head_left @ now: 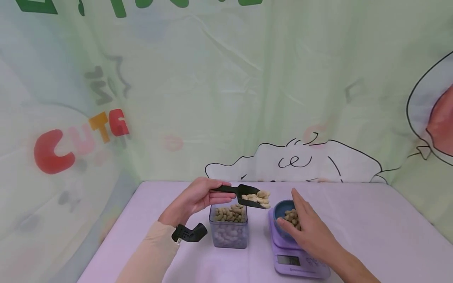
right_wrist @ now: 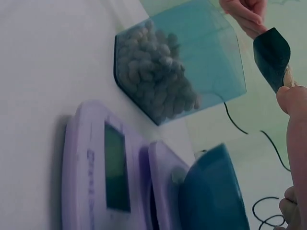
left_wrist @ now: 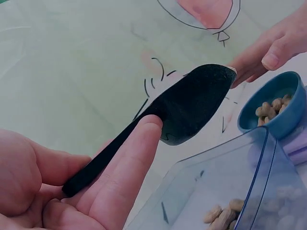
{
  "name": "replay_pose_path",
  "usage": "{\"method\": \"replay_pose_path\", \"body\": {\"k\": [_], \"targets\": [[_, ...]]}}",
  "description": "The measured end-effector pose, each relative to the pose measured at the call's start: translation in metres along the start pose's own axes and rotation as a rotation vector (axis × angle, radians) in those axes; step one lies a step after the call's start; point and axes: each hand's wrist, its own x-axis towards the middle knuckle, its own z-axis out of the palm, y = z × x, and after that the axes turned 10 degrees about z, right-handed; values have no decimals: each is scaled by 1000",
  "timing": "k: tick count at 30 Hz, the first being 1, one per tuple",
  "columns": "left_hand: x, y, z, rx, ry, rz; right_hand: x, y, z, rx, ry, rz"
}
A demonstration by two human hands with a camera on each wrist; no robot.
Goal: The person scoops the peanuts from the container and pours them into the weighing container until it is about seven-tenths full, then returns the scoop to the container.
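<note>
My left hand [head_left: 205, 196] grips the handle of a black scoop [head_left: 242, 193], thumb and fingers around it in the left wrist view. Peanuts in their shells [head_left: 257, 199] lie in the scoop, which is held between a clear bin and a blue bowl. The see-through bin [head_left: 230, 235] below holds many more peanuts. My right hand [head_left: 311, 230] hovers with straight fingers over the right side of the blue bowl [head_left: 279, 208], holding nothing. Some peanuts [left_wrist: 272, 108] lie in the bowl, which sits on a purple kitchen scale [head_left: 279, 268].
The scale's display [head_left: 288, 260] faces the near side and shows digits. A pale lilac cloth covers the table [head_left: 371, 220]. A printed curtain [head_left: 226, 98] hangs behind it and along the sides. A black strap [head_left: 189, 232] circles the left wrist.
</note>
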Motion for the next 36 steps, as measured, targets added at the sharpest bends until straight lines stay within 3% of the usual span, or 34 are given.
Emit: {"method": "replay_pose_path", "body": {"k": [6, 14, 21, 29, 36], "targets": [[11, -4, 19, 24, -12, -8, -4, 18, -5, -64, 3, 66], [27, -11, 41, 18, -26, -25, -6, 38, -2, -97, 18, 72], [38, -14, 57, 21, -24, -37, -4, 48, 5, -118, -8, 130], [42, -18, 68, 179, 17, -30, -4, 53, 11, -140, 10, 129], [44, -17, 76, 267, -7, -32, -5, 52, 12, -147, 6, 137]]}}
